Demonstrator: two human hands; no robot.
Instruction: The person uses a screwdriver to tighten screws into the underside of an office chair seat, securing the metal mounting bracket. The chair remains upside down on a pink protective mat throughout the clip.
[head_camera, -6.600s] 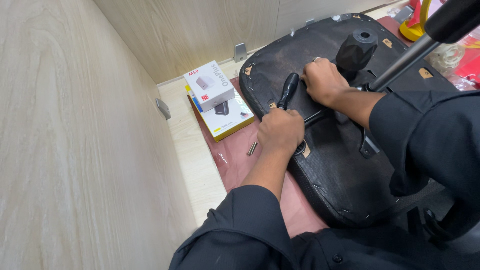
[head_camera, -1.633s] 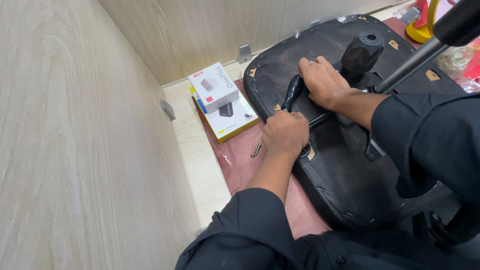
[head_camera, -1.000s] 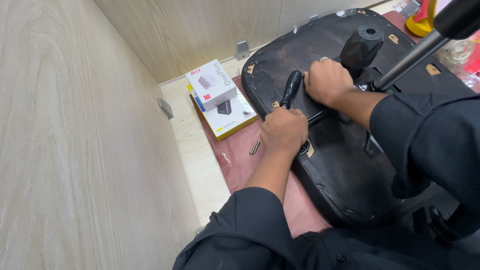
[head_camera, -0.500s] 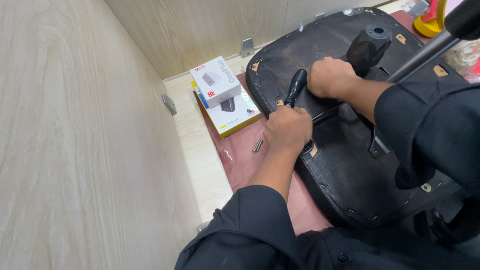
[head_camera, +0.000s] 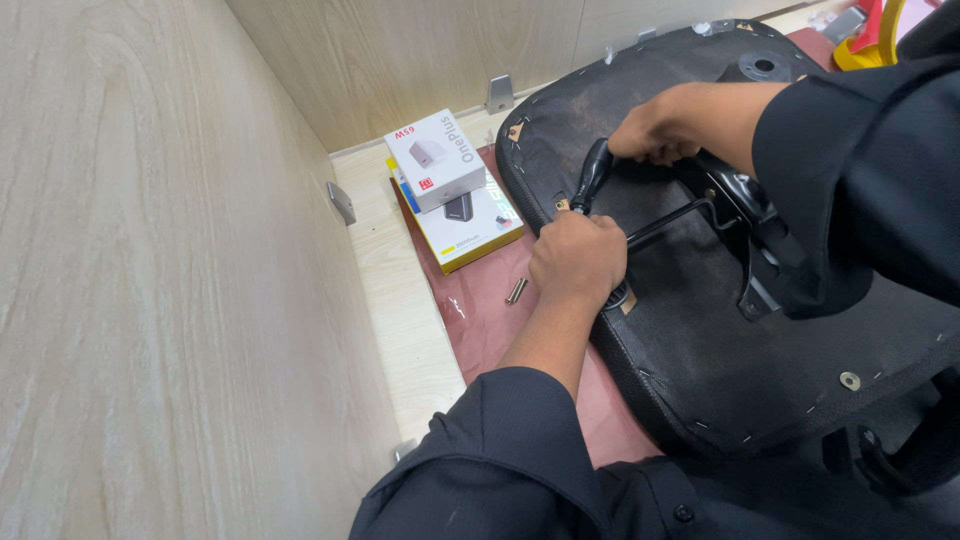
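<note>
Right hand shifted; white box (square) unmoved.

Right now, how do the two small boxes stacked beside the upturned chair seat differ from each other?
The white box lies on top; the yellow-edged box lies underneath, on the reddish mat. The white box is smaller and chunkier, while the yellow-edged box is wider and flatter, sticking out below. The white box shows fully; the yellow-edged box is partly covered. Both are rectangular cartons with a product picture, lying untouched left of the left hand.
</note>
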